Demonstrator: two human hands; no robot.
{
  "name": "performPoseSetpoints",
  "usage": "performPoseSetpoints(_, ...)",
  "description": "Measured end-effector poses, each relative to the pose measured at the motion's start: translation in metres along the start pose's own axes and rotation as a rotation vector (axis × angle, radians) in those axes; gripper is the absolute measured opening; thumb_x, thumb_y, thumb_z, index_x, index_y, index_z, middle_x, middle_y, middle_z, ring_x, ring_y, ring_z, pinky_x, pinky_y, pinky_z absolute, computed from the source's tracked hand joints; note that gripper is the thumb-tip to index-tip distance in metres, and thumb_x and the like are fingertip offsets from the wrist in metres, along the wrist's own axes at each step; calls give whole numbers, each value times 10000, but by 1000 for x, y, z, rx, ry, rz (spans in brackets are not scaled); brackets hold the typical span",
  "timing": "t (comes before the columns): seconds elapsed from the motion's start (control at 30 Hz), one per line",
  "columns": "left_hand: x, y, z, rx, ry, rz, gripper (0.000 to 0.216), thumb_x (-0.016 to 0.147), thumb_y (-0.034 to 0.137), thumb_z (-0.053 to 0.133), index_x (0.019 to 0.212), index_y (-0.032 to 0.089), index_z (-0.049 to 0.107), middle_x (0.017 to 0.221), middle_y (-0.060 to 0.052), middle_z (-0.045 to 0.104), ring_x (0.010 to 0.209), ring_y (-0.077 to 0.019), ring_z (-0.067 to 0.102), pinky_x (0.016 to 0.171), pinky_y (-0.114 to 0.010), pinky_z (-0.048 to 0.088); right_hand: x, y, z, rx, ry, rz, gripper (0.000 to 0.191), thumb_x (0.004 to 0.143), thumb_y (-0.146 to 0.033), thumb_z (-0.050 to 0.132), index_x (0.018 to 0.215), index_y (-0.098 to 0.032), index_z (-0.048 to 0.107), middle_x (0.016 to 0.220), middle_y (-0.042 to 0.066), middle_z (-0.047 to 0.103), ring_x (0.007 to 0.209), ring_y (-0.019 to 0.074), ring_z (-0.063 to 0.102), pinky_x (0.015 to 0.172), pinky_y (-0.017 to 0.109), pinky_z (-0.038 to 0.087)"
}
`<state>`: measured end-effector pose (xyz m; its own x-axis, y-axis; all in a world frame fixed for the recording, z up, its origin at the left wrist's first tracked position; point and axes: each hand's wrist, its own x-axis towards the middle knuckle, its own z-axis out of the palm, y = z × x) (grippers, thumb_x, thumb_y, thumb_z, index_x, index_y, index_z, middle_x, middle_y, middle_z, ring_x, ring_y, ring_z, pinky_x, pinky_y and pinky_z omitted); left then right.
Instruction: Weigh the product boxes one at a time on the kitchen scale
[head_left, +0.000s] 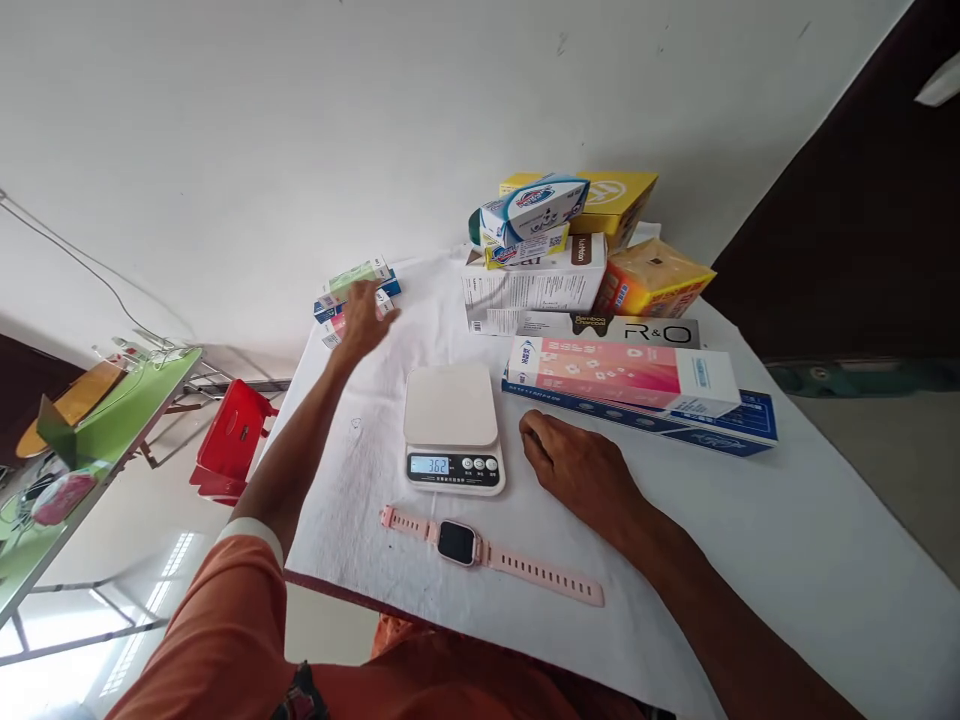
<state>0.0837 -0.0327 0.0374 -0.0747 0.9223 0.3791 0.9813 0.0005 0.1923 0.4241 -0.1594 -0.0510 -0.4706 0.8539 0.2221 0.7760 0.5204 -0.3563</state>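
My left hand is at the table's far left, over a small pile of cartons. Its thumb is spread from the fingers, which reach onto a light green carton. Under that lie a blue carton and a pink one, both partly hidden. My right hand rests on the table with curled fingers and nothing visible in it. Between my hands stands a white digital scale, its plate bare and its display lit with what looks like 362. Nearer me, a pink smartwatch lies stretched out.
Behind my right hand lie a pink toothpaste carton, a long blue carton and a dark R&O carton. Soap boxes, a white carton and yellow packages are stacked by the wall. A red chair stands left.
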Motion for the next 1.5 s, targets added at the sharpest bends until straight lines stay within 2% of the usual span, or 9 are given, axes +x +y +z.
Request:
performPoseSetpoints(0.13, 40, -61, -10, 172, -38, -285, 789, 887, 455, 651, 1565, 163, 374, 1626, -238, 350, 1510, -397, 328, 1196, -558, 298, 0, 5, 7, 8, 99, -40, 217, 1013, -227, 413, 901, -207, 598, 694, -5, 671, 532, 141, 566, 528, 261, 278)
performPoseSetpoints(0.27, 66, -91, -12, 239, -241, -351, 879, 887, 552, 571, 1609, 135, 290, 1644, -242, 327, 1550, -394, 265, 1245, -555, 202, 1, 8, 10, 19, 169, -69, 228, 1017, -220, 416, 873, -211, 593, 644, -28, 639, 482, 119, 526, 507, 247, 286)
performPoseSetpoints(0.63, 96, -94, -9, 389, -349, -367, 770, 797, 671, 612, 1364, 153, 560, 1511, -267, 404, 1407, -459, 358, 1124, -588, 338, 4, 9, 10, 66, 212, -70, 227, 1012, -217, 425, 864, -211, 598, 628, -28, 641, 448, 102, 490, 496, 229, 290)
performPoseSetpoints(0.77, 91, -91, -7, 266, -229, -393, 682, 768, 581, 699, 1286, 154, 578, 1474, -269, 434, 1389, -459, 375, 1095, -600, 369, 5, 8, 8, 69, 163, -39, 246, 1018, -236, 406, 872, -212, 603, 634, -14, 649, 474, 115, 511, 515, 236, 301)
performPoseSetpoints(0.87, 77, -87, -16, 104, -54, -422, 618, 810, 514, 698, 1302, 172, 545, 1423, -256, 484, 1363, -448, 416, 1089, -629, 378, 5, 7, 6, 70, 94, 10, 252, 1015, -243, 394, 892, -215, 613, 659, -2, 668, 505, 129, 531, 532, 249, 302)
performPoseSetpoints(0.97, 49, -76, -37, 49, 8, -300, 577, 816, 463, 730, 1299, 205, 547, 1368, -209, 516, 1335, -417, 460, 1096, -609, 409, 6, 4, 4, 62, 44, 56, 254, 1006, -248, 392, 904, -217, 622, 683, 11, 682, 534, 146, 547, 541, 264, 284)
performPoseSetpoints(1.1, -7, -44, -63, -21, -97, 15, 609, 780, 473, 798, 1296, 242, 572, 1260, -129, 567, 1227, -345, 549, 1047, -507, 491, 7, 0, 1, 49, -15, 97, 258, 993, -240, 389, 913, -209, 633, 728, 36, 702, 576, 170, 570, 549, 285, 256)
performPoseSetpoints(1.23, -66, -1, -68, -162, -275, 247, 637, 778, 571, 800, 1288, 247, 599, 1198, -89, 614, 1091, -279, 600, 945, -423, 529, 8, -2, -5, 57, -59, 121, 265, 983, -221, 380, 950, -198, 642, 758, 52, 707, 606, 182, 576, 564, 295, 256)
performPoseSetpoints(1.5, -118, 48, -57, -58, -471, 339, 544, 870, 564, 714, 1288, 238, 592, 1182, -102, 608, 1098, -305, 570, 996, -505, 458, 9, -4, -11, 108, -50, 124, 226, 974, -207, 424, 991, -192, 649, 872, 77, 748, 710, 205, 632, 611, 297, 287)
